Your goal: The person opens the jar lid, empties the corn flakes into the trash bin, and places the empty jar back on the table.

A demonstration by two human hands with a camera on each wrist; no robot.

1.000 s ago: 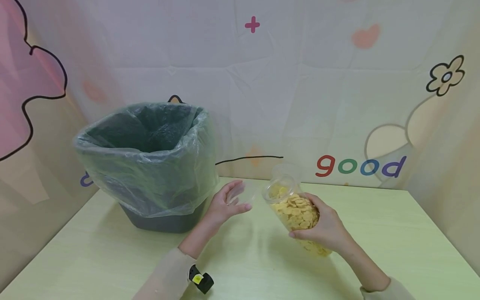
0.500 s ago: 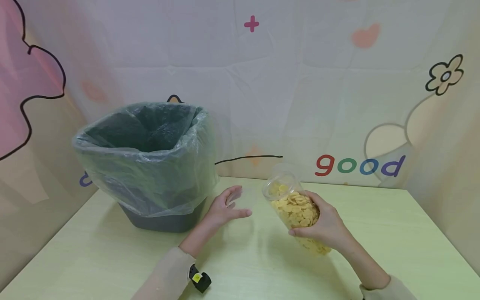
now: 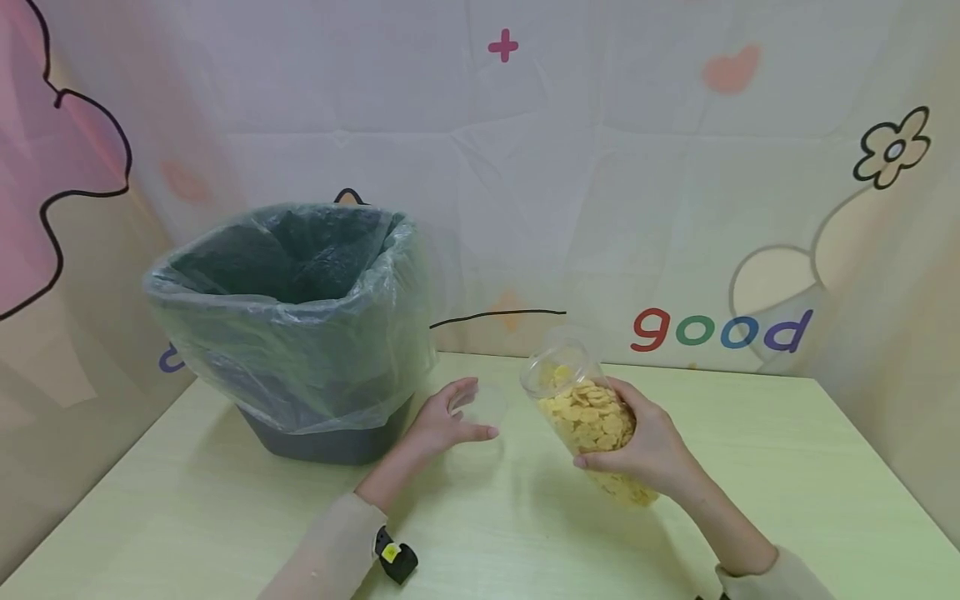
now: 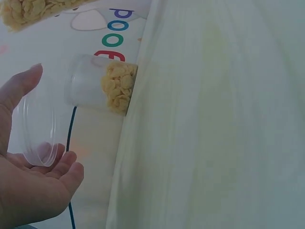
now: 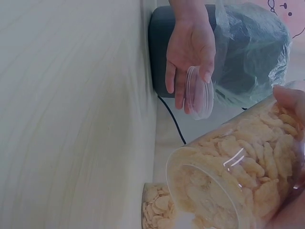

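Note:
My right hand point(image 3: 654, 443) grips a clear plastic jar point(image 3: 592, 421) of yellow corn flakes, raised and tilted with its uncapped mouth up and to the left. Beside it my left hand point(image 3: 441, 423) holds a round clear lid point(image 5: 200, 93) by its edge between thumb and fingers; in the head view the lid is barely visible. Another clear jar point(image 4: 116, 83), with flakes only in its lower part, stands upright on the table at the back. In the head view the tilted jar hides most of this one.
On the left stands a dark grey bin point(image 3: 322, 446) lined with a translucent green bag point(image 3: 300, 358). A printed cloth backdrop point(image 3: 480, 208) rises behind the pale table point(image 3: 495, 533). The left sleeve carries a small black device point(image 3: 396, 560).
My left hand has sunk slightly with the lid, moving a little left and closer to the tabletop. The right hand and its tilted jar have barely shifted.

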